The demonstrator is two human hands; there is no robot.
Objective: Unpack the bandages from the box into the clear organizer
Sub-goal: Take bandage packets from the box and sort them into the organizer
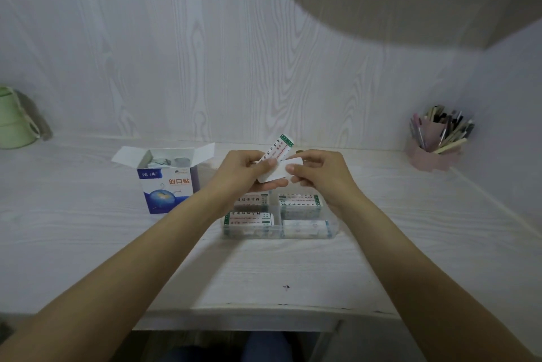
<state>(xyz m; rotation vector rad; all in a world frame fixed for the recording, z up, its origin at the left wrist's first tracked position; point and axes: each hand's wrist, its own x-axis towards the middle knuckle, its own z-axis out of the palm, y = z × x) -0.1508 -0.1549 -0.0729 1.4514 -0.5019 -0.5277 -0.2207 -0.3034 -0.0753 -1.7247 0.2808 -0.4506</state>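
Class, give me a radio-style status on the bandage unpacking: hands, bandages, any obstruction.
Left hand and right hand both pinching bandages above clear organizer. Box open, left of organizer. Nothing in the way.

We cannot read the small print on the bandage strips (278,150); the left hand (243,169) hides the back-left compartment of the clear organizer (333,229); the box (167,182) shows only a blurred jumble inside; the green container (14,118) is cut by the left edge; the shelf (410,4) by the top and right.
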